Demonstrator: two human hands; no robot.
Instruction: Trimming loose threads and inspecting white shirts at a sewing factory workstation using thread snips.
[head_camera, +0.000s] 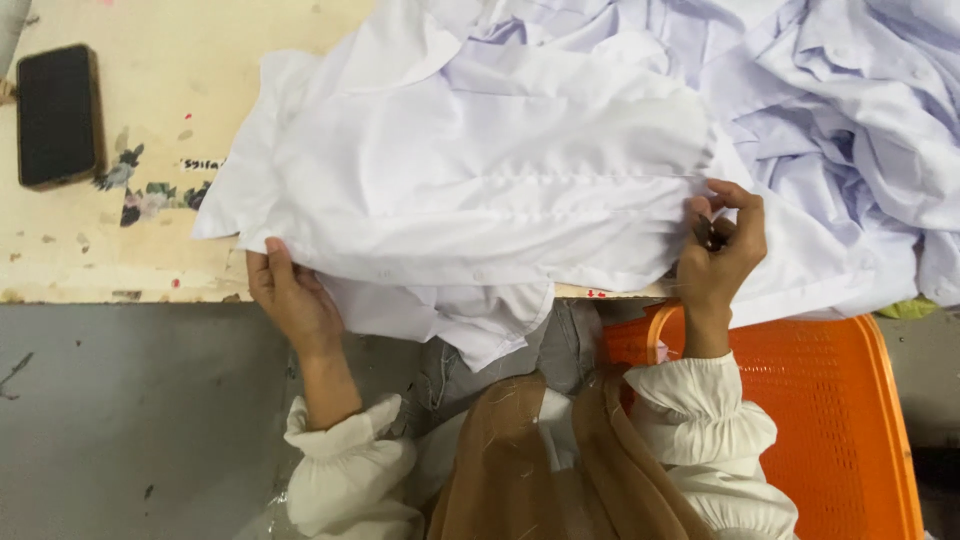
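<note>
Nearest, the left hand (290, 300) pinches the white shirt's (470, 190) lower edge, grip closed on cloth. The right hand (720, 250) grips the shirt's right end, fingers curled around something small and dark. Spread across the counter (150, 110), the shirt looks light, soft and floppy, best held along seams. Beyond lies a heap of pale garments (840, 110).

The person wears a cream-white blouse with full, puffy sleeves. Each sleeve is gathered into an elastic, ruffled cuff at the wrist, leaving the left hand (292, 300) and right hand (722, 250) bare. No rings or watch show. A tan-brown headscarf hangs down the front of the chest in long folds. Grey denim covers the lap below.
</note>
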